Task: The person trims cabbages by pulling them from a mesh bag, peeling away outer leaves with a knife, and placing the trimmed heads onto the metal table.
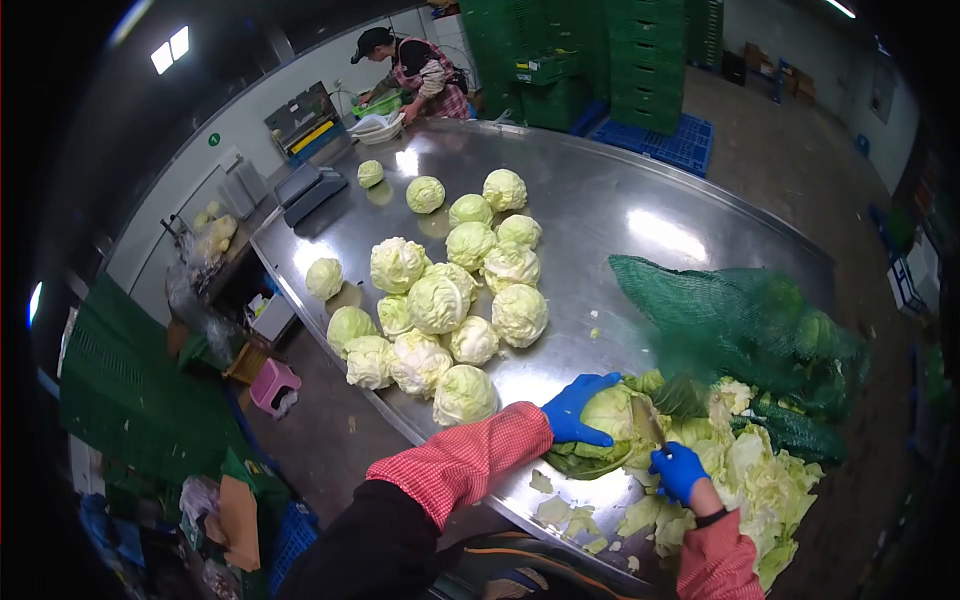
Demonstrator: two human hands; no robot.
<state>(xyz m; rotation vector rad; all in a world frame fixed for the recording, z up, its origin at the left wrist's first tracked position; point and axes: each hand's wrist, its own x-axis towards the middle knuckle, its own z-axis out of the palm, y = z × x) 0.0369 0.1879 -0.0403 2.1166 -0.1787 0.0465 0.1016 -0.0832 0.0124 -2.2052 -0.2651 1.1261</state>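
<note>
My left hand (580, 410), in a blue glove, grips the left side of a green cabbage (608, 414), its thumb and fingers spread around it. In my right hand (679, 472), also gloved in blue, is a knife (648, 424) with its blade against the right side of that cabbage. Loose outer leaves (760, 490) are heaped beside my right hand, and scraps (565, 515) lie below the cabbage. To the left on the steel table (590, 200) sits a group of several pale trimmed cabbages (440, 300).
A green mesh sack (740, 310) lies at the table's right side. A dark scale (308, 192) stands at the far left corner. Beyond the far end a person (420, 75) bends over white baskets (378, 128). Green crates (645, 60) are stacked on a blue pallet (660, 142).
</note>
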